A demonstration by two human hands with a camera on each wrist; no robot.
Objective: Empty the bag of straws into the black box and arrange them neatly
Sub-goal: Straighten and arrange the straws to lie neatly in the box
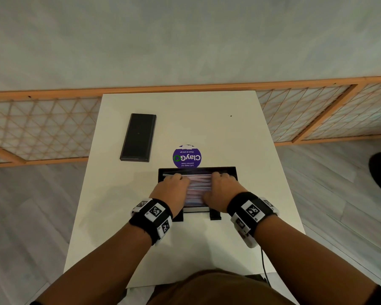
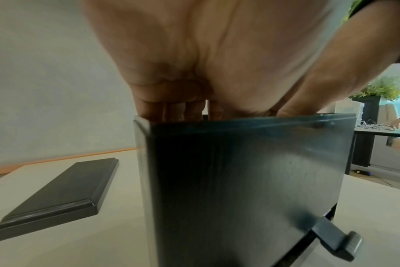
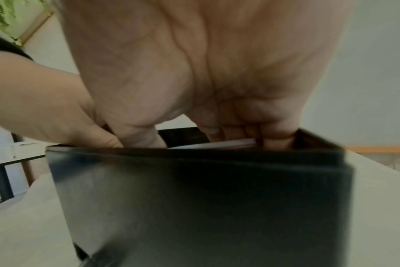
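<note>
At the far left of the white tabletop (image 1: 218,133) we see a flat black lid (image 1: 138,137) lying by itself, well apart from the hands; in the left wrist view it lies flat to the left of the box wall. Moving right, we come to our left hand (image 1: 171,187), reaching down into the left part of the black box (image 1: 197,169); its fingers (image 2: 171,110) are bent downward over the near wall and dip inside onto the straws (image 1: 198,187); whether they pinch any straw we cannot tell, since the wall hides the tips. The straws, pale with pink and blue tints, lie crosswise inside the box between the two hands. Just behind the box sits a round purple sticker (image 1: 187,156) on the tabletop, touching or nearly touching the far wall. Further right, our right hand (image 1: 220,190) reaches into the right part of the box; its fingers (image 3: 231,133) curl down inside, with a pale straw end showing just in front of them in the right wrist view; whether they grasp it we cannot tell. Both wrists carry black bands with white marker tags (image 1: 155,211).
</note>
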